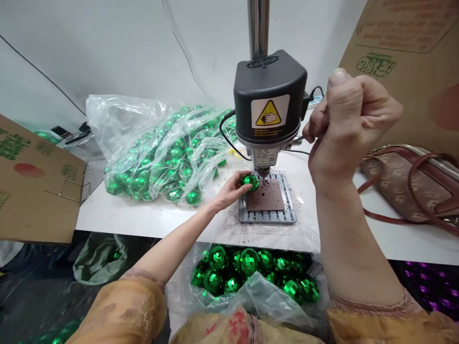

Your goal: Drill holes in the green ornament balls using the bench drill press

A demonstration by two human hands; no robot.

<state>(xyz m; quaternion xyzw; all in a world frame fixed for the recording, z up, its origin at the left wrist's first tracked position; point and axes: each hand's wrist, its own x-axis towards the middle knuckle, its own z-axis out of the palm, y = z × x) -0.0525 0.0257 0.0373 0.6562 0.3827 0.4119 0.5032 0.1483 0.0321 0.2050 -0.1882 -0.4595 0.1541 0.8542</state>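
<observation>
Between the thumb and fingers of my left hand (pixel 234 189) is a shiny green faceted ball (pixel 251 181), held just left of the chuck of a small drill press (pixel 270 91). Beneath it lies a brown square board (pixel 268 198) with a dark hole near its middle, set on the slotted metal base (pixel 267 220). Dark crumbs are scattered over the board and base. My right hand (pixel 349 119) is raised at the right side of the machine, its fingers curled round the feed lever (pixel 297 140); most of the lever is hidden by the hand.
A clear plastic bag (pixel 122 124) full of green balls spreads over the white table (pixel 103 217) at left. More green balls (pixel 249 260) lie in a plastic-lined container in front of me. Cardboard boxes (pixel 39 200) flank the table, and a brown handbag (pixel 398 181) sits at right.
</observation>
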